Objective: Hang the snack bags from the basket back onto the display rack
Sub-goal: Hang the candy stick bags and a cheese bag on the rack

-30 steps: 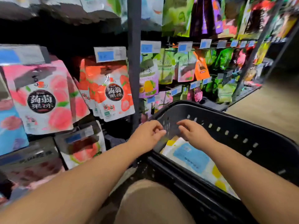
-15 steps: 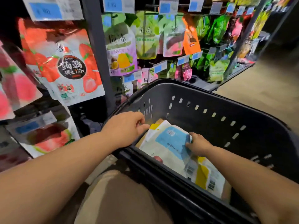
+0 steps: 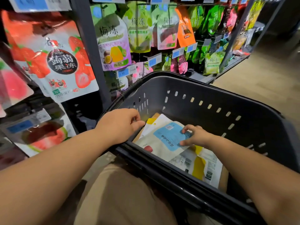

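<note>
Dark grey plastic forms the basket (image 3: 203, 95), seen from the head camera, sitting in front of the person's beige-clad knee (image 3: 121, 195) and just beside the display rack (image 3: 87, 51).

The left hand (image 3: 120, 125) lies over the basket's left rim. Its fingers are curled down over the edge and hold it, with the thumb pointing in toward the bags.

The right hand (image 3: 197, 135) reaches inside the basket. It is clamped on the right edge of the blue-and-white snack bag (image 3: 164, 140), with curled fingers on the blue label and the thumb at the near edge.

That bag lies flat on top of the pile, printed side up, its lettering upside down to the camera. Under it, toward the near right corner, lies a yellow-and-white bag (image 3: 199, 166) showing small print and barcodes. Another white bag with a yellow corner pokes out at the far left, close to the left thumb.

On the rack, left of its dark upright post, hangs a strawberry jelly bag (image 3: 55, 59), and a watermelon bag (image 3: 45, 135) hangs below it. Right of the post hangs a purple passion-fruit bag (image 3: 113, 46) above a blue price tag (image 3: 125, 73). Green and orange bags fill the pegs farther along.
</note>
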`<control>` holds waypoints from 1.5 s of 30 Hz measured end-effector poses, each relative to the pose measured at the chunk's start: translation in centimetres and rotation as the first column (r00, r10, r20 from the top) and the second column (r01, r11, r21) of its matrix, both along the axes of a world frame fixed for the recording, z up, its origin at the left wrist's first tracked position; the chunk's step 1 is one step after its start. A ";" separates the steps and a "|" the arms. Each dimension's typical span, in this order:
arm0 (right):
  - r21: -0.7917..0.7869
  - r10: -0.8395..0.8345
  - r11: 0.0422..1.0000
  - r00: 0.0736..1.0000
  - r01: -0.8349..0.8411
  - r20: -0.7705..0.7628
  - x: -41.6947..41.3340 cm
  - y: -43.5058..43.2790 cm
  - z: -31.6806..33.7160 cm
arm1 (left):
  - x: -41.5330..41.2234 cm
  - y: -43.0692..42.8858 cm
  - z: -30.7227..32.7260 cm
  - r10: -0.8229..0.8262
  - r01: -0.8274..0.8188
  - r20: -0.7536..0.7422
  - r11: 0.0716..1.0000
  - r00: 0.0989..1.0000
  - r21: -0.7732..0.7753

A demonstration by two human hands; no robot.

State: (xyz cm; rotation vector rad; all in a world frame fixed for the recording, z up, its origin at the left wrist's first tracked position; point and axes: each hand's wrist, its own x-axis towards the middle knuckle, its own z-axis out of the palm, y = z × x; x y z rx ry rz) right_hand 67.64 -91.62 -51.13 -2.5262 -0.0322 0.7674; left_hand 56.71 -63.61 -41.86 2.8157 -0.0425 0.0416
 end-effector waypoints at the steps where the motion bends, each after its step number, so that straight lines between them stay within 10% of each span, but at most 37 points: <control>1: 0.035 0.015 0.999 1.000 -0.015 0.001 -0.1 -0.1 0.3 | -0.1 0.0 0.0 -0.001 0.001 0.001 1.000 1.000 -0.003; 20: 0.109 0.232 0.954 0.917 -0.280 0.325 -1.5 2.0 2.9 | -0.4 0.3 -0.1 0.006 -0.006 -0.010 1.000 1.000 -0.012; 30: -0.220 0.252 0.965 0.736 -0.142 0.629 -0.7 2.4 4.6 | -0.2 0.2 0.0 0.014 -0.014 -0.014 1.000 1.000 0.000; 38: 0.284 -0.312 0.944 0.728 0.166 0.610 -0.2 0.9 7.1 | -0.4 0.0 0.1 0.024 -0.024 -0.004 0.999 1.000 -0.023; 45: 0.836 -0.625 0.518 0.748 0.181 0.225 -1.3 3.6 9.1 | -0.2 0.0 0.2 0.073 -0.071 0.001 0.980 0.997 -0.188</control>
